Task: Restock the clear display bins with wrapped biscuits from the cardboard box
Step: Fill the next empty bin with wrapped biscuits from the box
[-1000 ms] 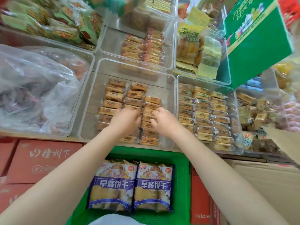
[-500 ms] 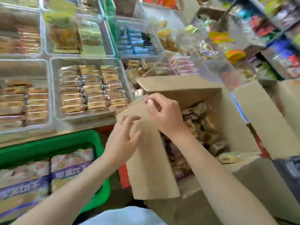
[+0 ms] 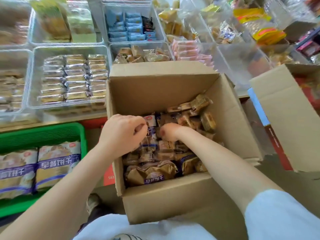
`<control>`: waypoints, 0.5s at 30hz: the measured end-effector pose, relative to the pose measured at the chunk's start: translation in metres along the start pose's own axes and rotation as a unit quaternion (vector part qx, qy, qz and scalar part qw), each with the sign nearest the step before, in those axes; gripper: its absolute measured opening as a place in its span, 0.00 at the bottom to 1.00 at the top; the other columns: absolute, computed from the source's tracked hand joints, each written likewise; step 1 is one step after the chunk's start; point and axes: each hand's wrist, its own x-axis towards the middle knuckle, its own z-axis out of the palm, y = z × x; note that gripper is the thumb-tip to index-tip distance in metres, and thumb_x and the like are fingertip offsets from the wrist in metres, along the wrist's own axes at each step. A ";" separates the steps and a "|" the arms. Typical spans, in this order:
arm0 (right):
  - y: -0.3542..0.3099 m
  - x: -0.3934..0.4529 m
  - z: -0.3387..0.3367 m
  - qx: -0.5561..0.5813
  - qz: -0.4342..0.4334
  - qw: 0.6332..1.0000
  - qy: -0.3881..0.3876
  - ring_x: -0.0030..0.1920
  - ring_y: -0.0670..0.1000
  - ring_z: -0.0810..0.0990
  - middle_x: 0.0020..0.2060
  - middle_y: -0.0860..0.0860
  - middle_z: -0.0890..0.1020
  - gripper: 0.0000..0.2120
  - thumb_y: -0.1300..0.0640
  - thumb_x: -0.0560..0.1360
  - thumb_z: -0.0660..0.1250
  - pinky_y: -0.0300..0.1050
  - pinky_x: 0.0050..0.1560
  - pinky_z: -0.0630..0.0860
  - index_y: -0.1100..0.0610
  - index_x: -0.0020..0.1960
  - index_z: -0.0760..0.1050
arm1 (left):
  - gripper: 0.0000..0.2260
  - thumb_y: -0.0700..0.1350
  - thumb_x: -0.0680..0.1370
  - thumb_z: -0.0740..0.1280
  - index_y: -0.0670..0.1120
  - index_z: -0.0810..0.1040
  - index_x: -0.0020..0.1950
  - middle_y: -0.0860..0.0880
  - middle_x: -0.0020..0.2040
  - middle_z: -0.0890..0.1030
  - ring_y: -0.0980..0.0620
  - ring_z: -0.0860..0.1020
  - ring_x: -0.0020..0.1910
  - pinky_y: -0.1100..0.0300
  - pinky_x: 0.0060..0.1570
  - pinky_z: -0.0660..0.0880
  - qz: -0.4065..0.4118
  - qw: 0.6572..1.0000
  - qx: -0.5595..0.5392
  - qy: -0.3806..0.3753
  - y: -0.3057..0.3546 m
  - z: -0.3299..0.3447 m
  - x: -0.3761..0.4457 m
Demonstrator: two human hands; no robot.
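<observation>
The open cardboard box (image 3: 173,201) holds a loose heap of wrapped biscuits (image 3: 202,108), tan and brown in clear film. The left hand (image 3: 123,130) curls over the heap; its hold is unclear. The right hand (image 3: 170,131) digs in, fingers hidden.

biscuits (image 3: 174,135) in box (image 3: 161,87) — bins (image 3: 69,49) behind

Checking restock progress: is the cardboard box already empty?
No, the cardboard box holds many wrapped biscuits, and both hands reach into it.
</observation>
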 end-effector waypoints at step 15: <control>0.006 -0.016 -0.036 0.440 -0.091 0.893 0.033 0.48 0.51 0.81 0.47 0.51 0.83 0.11 0.51 0.79 0.67 0.44 0.47 0.76 0.57 0.55 0.81 | 0.12 0.47 0.79 0.68 0.50 0.80 0.62 0.52 0.53 0.83 0.51 0.81 0.48 0.56 0.53 0.75 -0.041 0.999 0.000 0.013 0.011 -0.003 -0.003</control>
